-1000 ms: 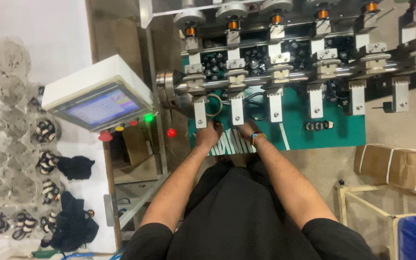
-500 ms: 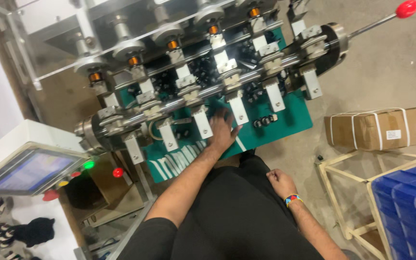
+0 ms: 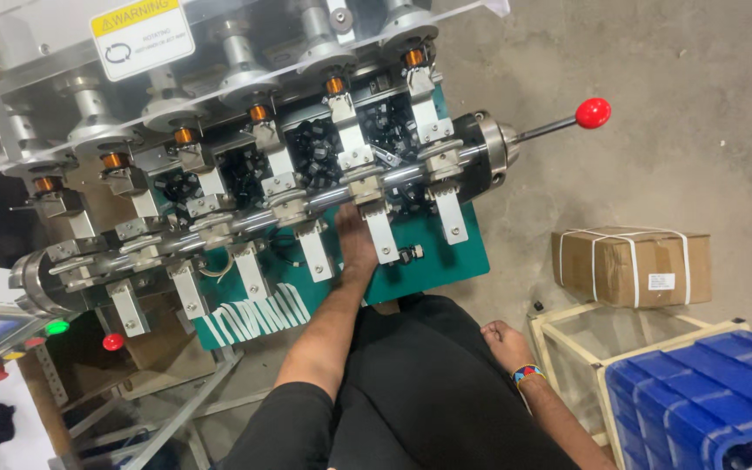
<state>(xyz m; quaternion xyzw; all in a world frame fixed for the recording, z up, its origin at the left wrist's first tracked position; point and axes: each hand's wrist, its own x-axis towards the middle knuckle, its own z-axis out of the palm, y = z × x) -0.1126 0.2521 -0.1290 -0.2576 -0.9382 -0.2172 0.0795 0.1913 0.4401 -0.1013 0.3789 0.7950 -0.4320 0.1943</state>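
The left hand (image 3: 354, 237) reaches in under the steel shaft (image 3: 306, 202) of the winding machine (image 3: 263, 174), fingers against a white clamp (image 3: 380, 233); whether it grips anything cannot be told, since the fingertips are hidden. The right hand (image 3: 502, 339) rests loosely curled and empty on the black-clad lap, a beaded wristband (image 3: 528, 374) at the wrist. Under the left hand lies the green plate (image 3: 437, 261). A lever with a red knob (image 3: 593, 112) sticks out right of the shaft. Further right sit a strapped carton (image 3: 633, 265) and, nearer, a blue crate (image 3: 698, 392).
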